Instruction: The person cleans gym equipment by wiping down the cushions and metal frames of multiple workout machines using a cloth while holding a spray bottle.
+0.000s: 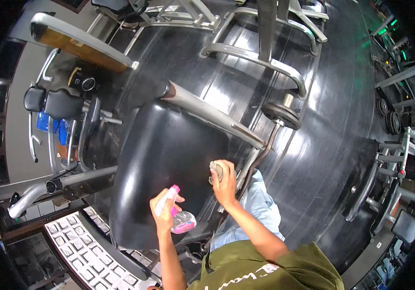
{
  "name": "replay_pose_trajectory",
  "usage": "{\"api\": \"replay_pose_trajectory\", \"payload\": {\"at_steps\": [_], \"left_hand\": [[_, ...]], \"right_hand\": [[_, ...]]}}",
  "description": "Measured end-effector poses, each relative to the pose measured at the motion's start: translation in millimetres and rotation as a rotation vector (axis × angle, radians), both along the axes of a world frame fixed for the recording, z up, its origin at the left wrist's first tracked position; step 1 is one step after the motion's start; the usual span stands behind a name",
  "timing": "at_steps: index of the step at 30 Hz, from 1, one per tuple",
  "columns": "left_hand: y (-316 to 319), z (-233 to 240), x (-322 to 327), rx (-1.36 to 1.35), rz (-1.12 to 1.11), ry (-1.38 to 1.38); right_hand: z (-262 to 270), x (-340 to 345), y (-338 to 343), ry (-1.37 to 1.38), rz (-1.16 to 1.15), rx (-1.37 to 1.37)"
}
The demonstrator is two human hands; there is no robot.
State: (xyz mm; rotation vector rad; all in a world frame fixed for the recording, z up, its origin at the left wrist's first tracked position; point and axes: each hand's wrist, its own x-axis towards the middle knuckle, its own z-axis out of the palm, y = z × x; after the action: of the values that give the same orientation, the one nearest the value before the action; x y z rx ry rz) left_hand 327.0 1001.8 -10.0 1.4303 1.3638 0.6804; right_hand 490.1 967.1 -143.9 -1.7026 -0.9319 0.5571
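Note:
My left hand [164, 208] is closed around the neck of a clear spray bottle [184, 223] with a pink and white trigger head, held above the lower part of a black padded bench [167, 145]. Bunched in my right hand [225, 181] is a greyish cloth [216, 171], close to the pad's right edge; whether it touches the pad I cannot tell. A silver metal post [214, 117] slants along the pad's upper right side. Beside my right leg, a curved barbell [273, 137] carries black weight plates [281, 115].
A silver machine frame [243, 52] stands on the black floor ahead. Padded gym machines stand at left [64, 103] and right [365, 188]. More weight plates [392, 122] are at the far right. White patterned blocks [88, 250] lie beyond the bench at lower left.

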Motion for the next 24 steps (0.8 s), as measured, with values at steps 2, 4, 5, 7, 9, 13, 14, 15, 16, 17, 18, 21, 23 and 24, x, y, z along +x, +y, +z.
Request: {"api": "replay_pose_trajectory", "payload": {"at_steps": [2, 4, 5, 7, 9, 13, 14, 15, 16, 17, 18, 21, 23, 24], "left_hand": [[-1, -3, 2, 0.007, 0.044, 0.012], [-2, -5, 1, 0.014, 0.066, -0.005], [-3, -6, 3, 0.017, 0.082, -0.026], [-1, -6, 3, 0.025, 0.077, -0.035], [-4, -7, -1, -0.019, 0.108, -0.121], [-8, -9, -9, -0.032, 0.128, -0.123], [-8, -10, -6, -0.037, 0.158, -0.148], [-8, -9, -4, -0.027, 0.176, -0.15], [-8, -8, -1, -0.022, 0.18, -0.127], [-9, -6, 2, -0.017, 0.184, -0.104], [-9, -4, 7, -0.007, 0.202, -0.112], [-13, -8, 15, 0.069, 0.261, -0.066], [-14, -7, 18, 0.076, 0.29, -0.06], [-14, -7, 20, 0.072, 0.305, -0.03]], "right_hand": [[-3, 25, 25, -0.04, -0.02, 0.057], [15, 51, 63, -0.055, -0.06, 0.04], [21, 61, 78, -0.058, -0.072, 0.004], [26, 71, 95, -0.08, -0.027, 0.037], [26, 70, 98, -0.101, 0.021, 0.078], [4, 52, 32, -0.293, 0.325, 0.142], [-8, 53, 19, -0.288, 0.422, 0.127], [-3, 56, 21, -0.281, 0.523, 0.115], [-1, 62, 26, -0.357, 0.508, 0.118], [-2, 70, 39, -0.47, 0.515, 0.207], [4, 74, 56, -0.499, 0.508, 0.282], [34, 77, 100, -0.494, 0.509, 0.416], [65, 67, 129, -0.447, 0.484, 0.422], [80, 62, 141, -0.447, 0.497, 0.435]]}}
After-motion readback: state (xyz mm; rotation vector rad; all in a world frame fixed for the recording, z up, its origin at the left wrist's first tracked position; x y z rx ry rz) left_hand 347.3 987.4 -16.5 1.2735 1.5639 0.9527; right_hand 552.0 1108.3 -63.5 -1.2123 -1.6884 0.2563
